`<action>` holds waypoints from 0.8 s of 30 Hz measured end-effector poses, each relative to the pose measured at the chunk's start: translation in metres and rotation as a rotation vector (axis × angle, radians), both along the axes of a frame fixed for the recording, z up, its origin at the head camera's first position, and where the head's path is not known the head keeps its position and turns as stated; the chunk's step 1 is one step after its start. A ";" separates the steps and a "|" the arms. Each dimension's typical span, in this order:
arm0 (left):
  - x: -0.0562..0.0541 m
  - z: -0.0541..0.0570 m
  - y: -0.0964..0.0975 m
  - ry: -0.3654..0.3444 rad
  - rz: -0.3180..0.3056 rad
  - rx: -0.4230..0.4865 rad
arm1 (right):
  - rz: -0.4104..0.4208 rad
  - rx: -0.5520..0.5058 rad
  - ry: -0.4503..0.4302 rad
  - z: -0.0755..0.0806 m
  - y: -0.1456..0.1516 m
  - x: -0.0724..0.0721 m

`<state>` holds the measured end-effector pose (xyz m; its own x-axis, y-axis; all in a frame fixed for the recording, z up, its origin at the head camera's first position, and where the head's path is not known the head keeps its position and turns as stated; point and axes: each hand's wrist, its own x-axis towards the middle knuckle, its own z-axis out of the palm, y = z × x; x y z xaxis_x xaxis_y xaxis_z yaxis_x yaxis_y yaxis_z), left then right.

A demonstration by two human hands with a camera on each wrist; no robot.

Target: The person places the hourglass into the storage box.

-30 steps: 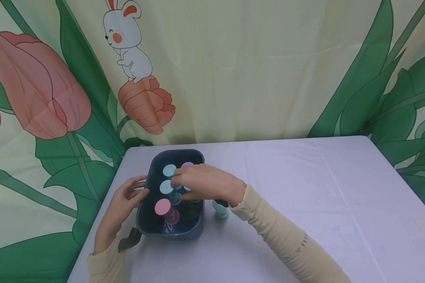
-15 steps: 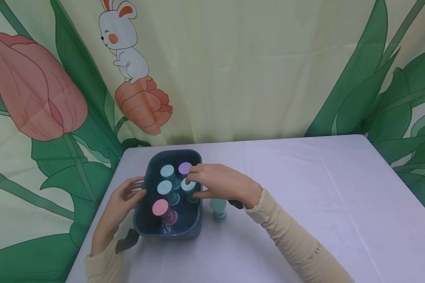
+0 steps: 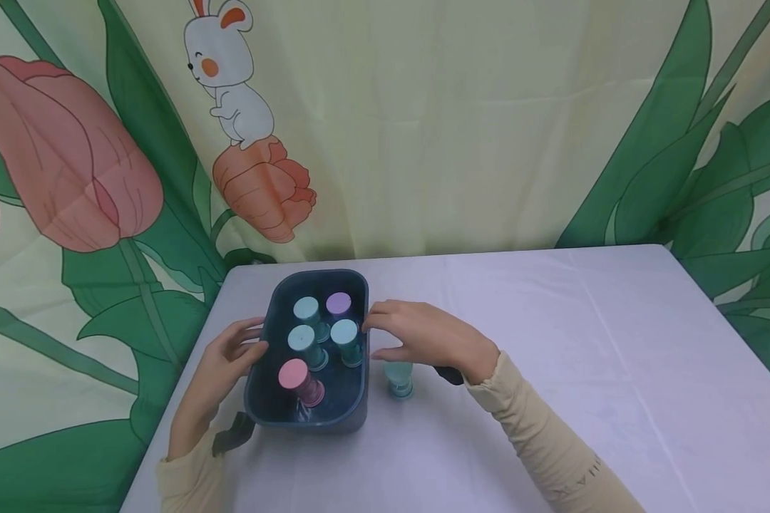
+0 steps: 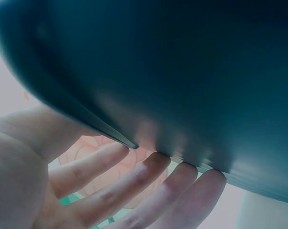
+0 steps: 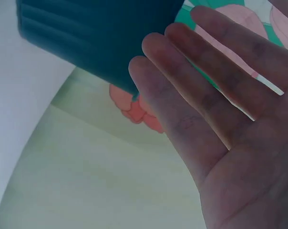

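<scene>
A dark blue plastic bin (image 3: pixel 354 419) stands on the table with several upright, spool-shaped pieces inside: light blue pieces, one pink piece (image 3: pixel 294 375) and one purple piece (image 3: pixel 339 303). My left hand (image 3: pixel 221 363) is at the bin's left side; in the left wrist view its extended fingertips (image 4: pixel 211 177) touch the outer wall. My right hand (image 3: pixel 433 335) holds nothing and has its fingers stretched out at the right rim. Just below it, outside the bin, a light blue spool-shaped piece (image 3: pixel 399 381) stands on the table, its top partly hidden by the hand.
A white cloth covers the table (image 3: pixel 552 399), whose far edge meets a hanging curtain (image 3: pixel 462 142) printed with tulips, leaves and a rabbit. Dark straps (image 3: pixel 234 433) show at both wrists.
From above the bin, my right hand has drawn back to its right rim, uncovering the purple and light blue pieces. My left hand has stayed at the bin's left side.
</scene>
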<state>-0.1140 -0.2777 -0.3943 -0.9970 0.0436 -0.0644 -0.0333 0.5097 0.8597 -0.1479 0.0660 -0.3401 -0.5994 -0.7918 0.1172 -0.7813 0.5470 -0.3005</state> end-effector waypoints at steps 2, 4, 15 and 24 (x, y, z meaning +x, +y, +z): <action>0.000 0.000 0.000 -0.003 0.002 -0.001 | -0.011 -0.009 -0.012 -0.003 0.003 0.001; 0.000 0.000 0.000 -0.004 0.002 0.000 | -0.024 -0.019 -0.025 -0.007 0.006 0.002; -0.001 0.001 0.002 -0.007 -0.003 0.000 | -0.027 -0.036 -0.040 -0.028 0.017 0.008; 0.000 0.002 0.001 -0.023 0.005 -0.002 | -0.035 -0.027 -0.117 -0.039 0.017 0.011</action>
